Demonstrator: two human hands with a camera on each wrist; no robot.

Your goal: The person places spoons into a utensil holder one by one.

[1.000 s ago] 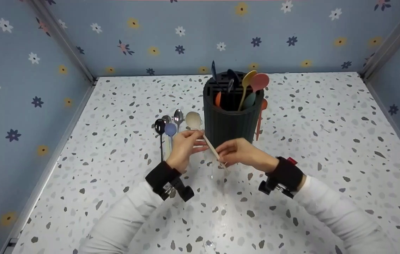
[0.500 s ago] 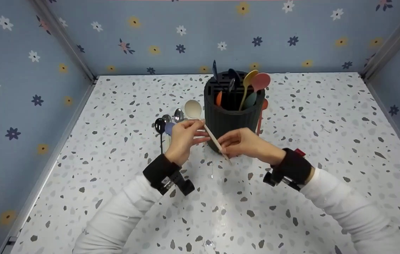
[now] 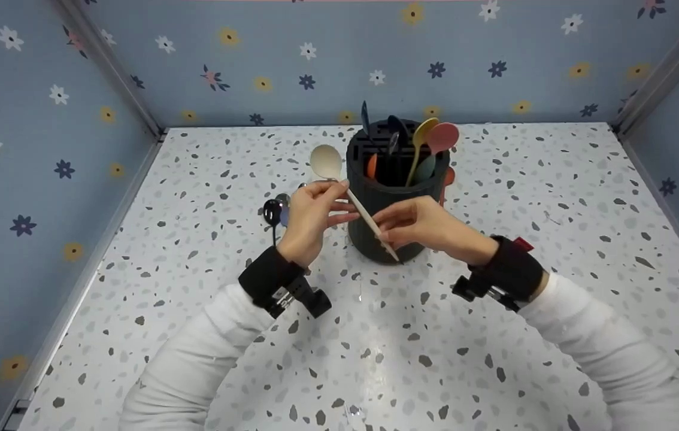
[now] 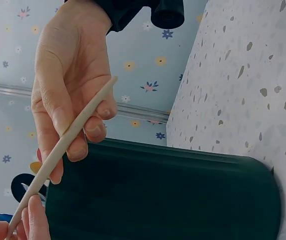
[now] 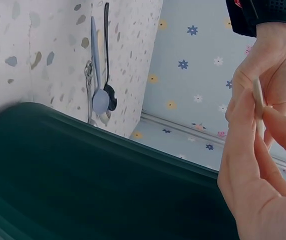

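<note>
Left hand (image 3: pixel 309 212) pinching the cream spoon (image 3: pixel 345 190) just below its bowl, fingers curled round the neck of the handle. Right hand (image 3: pixel 420 224) gripping the lower end of the same handle between thumb and fingertips, the tip poking out below toward the counter (image 3: pixel 495 335). Spoon held in the air, slanting from upper left to lower right, bowl uppermost.

Lifted since a second ago: bowl then level with the spoons on the counter beside the holder's wall, now up beside the rim of the dark ribbed holder (image 3: pixel 396 206), both hands raised and carried a little toward the far wall. Judged from that, spoon well clear of the counter and nearly at rim height, close to the open top but not yet over it.

Relative to the hands: handle bridging the gap between them, directly in front of the holder's near wall; in the left wrist view, handle crossing the right hand's fingers just above the holder.

Further out: pink, yellow, teal, orange and dark spoons (image 3: pixel 429 146) standing in the holder. To its left, flat on the counter, a black spoon (image 3: pixel 272 212) and a blue one (image 5: pixel 98 97) side by side, others partly hidden behind the left hand.
</note>
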